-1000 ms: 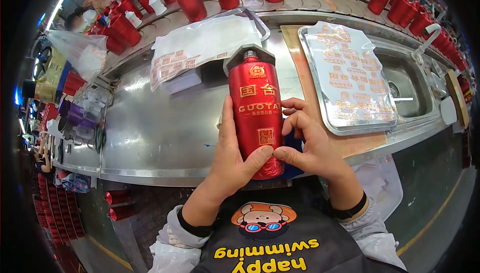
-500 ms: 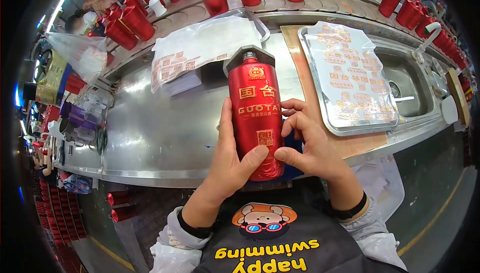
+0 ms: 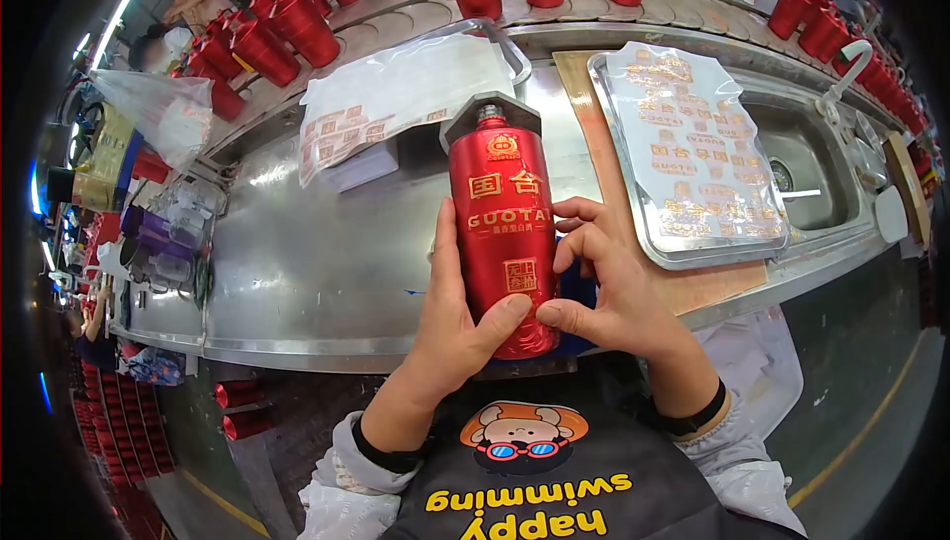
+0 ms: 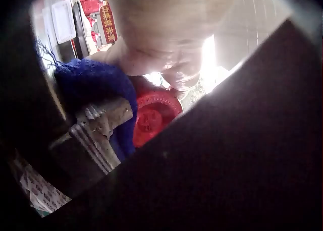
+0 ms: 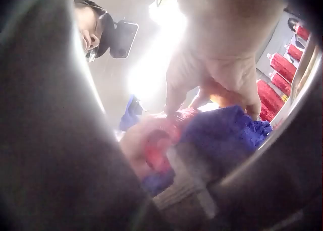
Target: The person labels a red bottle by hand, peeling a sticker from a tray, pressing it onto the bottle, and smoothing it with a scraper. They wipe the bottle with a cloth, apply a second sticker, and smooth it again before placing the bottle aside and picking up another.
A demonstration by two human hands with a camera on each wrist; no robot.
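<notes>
Both hands hold a red bottle (image 3: 503, 233) lying on the steel counter (image 3: 317, 263), its neck pointing away from the person. The left hand (image 3: 457, 312) wraps the bottle's lower left side, thumb pressed across the front near the base. The right hand (image 3: 604, 288) curls around the right side, thumb tip meeting the bottle near the left thumb. A blue cloth (image 4: 101, 90) lies under the bottle. Right of the right hand sits a tray (image 3: 633, 213) of gold labels; beyond the hands stand rows of red bottles (image 3: 297, 25).
</notes>
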